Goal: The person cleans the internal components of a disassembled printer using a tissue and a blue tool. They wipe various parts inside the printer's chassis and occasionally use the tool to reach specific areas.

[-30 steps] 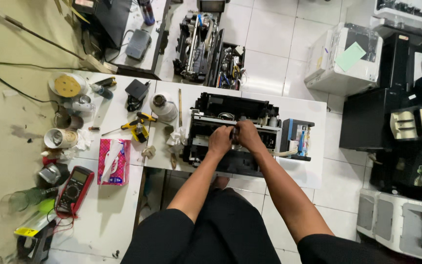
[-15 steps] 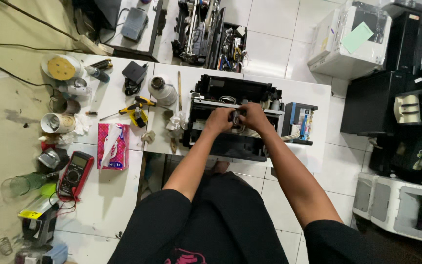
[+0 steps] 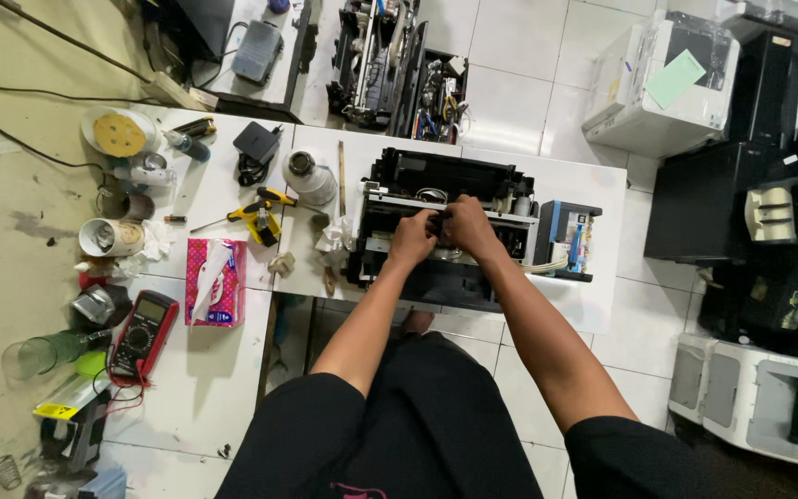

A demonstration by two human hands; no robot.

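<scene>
A: Where does the opened printer [image 3: 445, 231] sit?

B: On the white desk [image 3: 602, 296], toward its far right part, cover off, black frame and inner parts exposed. A small ink tank unit [image 3: 567, 238] stands just beside it at the right edge.

A: Hands?

B: Both are over the middle of the printer, side by side and touching each other. Left hand [image 3: 415, 237]: fingers curled down into the mechanism. Right hand [image 3: 466, 225]: fingers bent, closed round a small part inside. Which part each one grips, I cannot tell; the knuckles hide it.

A: Left of the printer?

B: A yellow-handled screwdriver [image 3: 247, 212] and a clear jar [image 3: 309, 176] near the far edge. A pink tissue box [image 3: 214, 282] lies near the front edge. A red multimeter [image 3: 143, 334] lies further left, well apart from the hands.
</scene>
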